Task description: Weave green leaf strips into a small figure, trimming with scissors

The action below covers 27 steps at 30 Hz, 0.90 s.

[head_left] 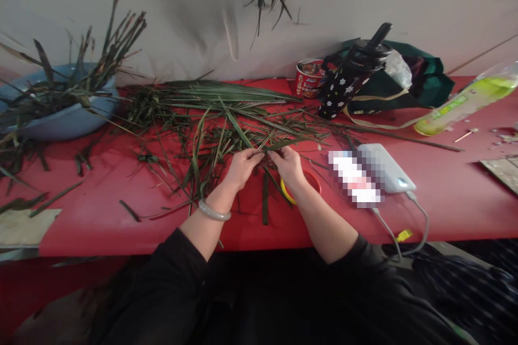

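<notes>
My left hand [242, 166] and my right hand [288, 164] meet over the red table [101, 215], fingers pinched together on a small dark woven leaf piece [265, 157]. Long green leaf strips [226, 118] stick out from it and lie spread behind my hands. A pale bangle [213, 211] circles my left wrist. Under my right wrist sits a yellow and red ring-shaped object [313, 182], partly hidden. A dark leaf strip [265, 204] hangs down between my forearms.
A blue basin [60, 121] with dark leaves stands at the far left. Behind are a printed cup [309, 78], a black flowered bottle [348, 83], a green bag [421, 83] and a green-filled plastic bottle [465, 102]. A white power bank [388, 167] with cable lies right of my hands.
</notes>
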Available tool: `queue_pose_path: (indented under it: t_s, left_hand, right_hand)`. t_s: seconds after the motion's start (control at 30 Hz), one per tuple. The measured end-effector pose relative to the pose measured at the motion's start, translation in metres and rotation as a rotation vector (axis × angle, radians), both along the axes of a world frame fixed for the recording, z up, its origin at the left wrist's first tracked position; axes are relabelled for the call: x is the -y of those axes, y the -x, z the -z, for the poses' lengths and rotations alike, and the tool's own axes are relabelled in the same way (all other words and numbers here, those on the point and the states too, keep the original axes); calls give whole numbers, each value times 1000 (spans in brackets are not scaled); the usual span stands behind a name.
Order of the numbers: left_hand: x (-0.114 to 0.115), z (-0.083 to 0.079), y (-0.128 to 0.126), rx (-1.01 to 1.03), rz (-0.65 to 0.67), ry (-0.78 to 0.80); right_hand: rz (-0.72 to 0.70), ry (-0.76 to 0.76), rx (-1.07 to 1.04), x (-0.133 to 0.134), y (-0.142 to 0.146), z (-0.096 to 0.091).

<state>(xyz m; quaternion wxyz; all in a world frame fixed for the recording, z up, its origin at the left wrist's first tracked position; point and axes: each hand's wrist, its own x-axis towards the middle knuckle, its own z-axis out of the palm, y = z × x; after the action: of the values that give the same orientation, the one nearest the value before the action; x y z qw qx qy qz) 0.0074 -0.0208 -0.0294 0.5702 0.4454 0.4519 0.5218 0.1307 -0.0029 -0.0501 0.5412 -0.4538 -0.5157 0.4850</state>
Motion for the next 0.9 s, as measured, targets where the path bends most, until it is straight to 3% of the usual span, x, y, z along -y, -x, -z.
queue_pose_path:
  t_s: [0.33, 0.63, 0.9]
  left_hand:
    - [-3, 9, 4, -69, -23, -20]
    - [-2, 2, 3, -75, -125, 24]
    - [-2, 12, 1, 100, -128, 80]
  right_hand:
    - [-9, -88, 145, 4, 0, -4]
    - [17, -508, 605, 13, -1, -9]
    - [60, -604, 866, 14, 1, -10]
